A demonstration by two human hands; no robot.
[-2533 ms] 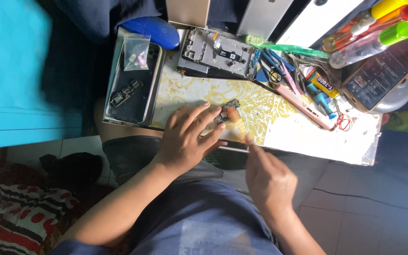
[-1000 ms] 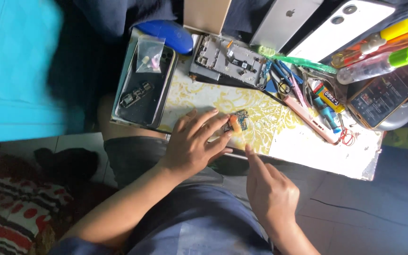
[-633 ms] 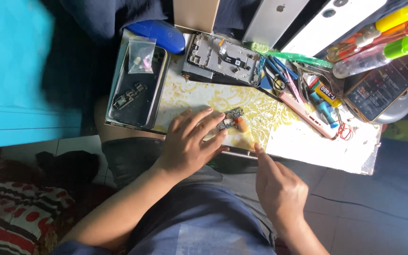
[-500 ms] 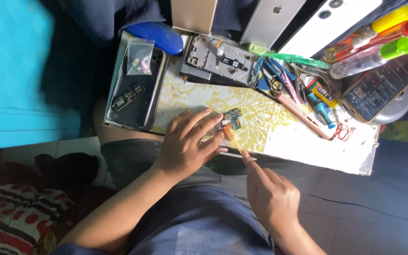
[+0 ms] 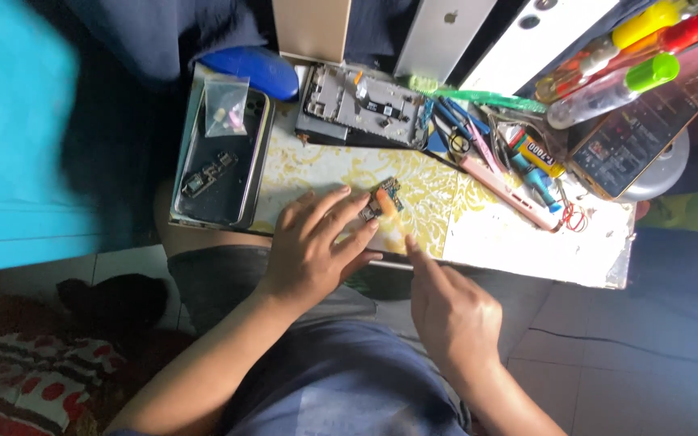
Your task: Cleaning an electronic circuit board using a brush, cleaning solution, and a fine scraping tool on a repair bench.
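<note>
My left hand (image 5: 318,246) lies flat on a yellow-patterned work board (image 5: 438,198), fingers spread, its fingertips pinning a small circuit board (image 5: 383,200). My right hand (image 5: 452,311) hovers at the board's near edge, index finger stretched toward the small part, holding nothing that I can make out. A dark phone shell (image 5: 220,161) lies to the left with small parts and a little clear bag (image 5: 224,106) on it. An opened phone frame (image 5: 361,105) sits at the far side.
Screwdrivers, tweezers and pens (image 5: 494,149) are heaped at the right of the board. Phone backs (image 5: 444,36) lean at the far edge beside a blue case (image 5: 254,69). Bottles (image 5: 611,89) and a phone on a grey stand (image 5: 636,141) sit far right.
My right hand has shifted along the board's near edge and now points toward the small circuit board. My left hand stays pressed over the part with only slight finger shifts.
</note>
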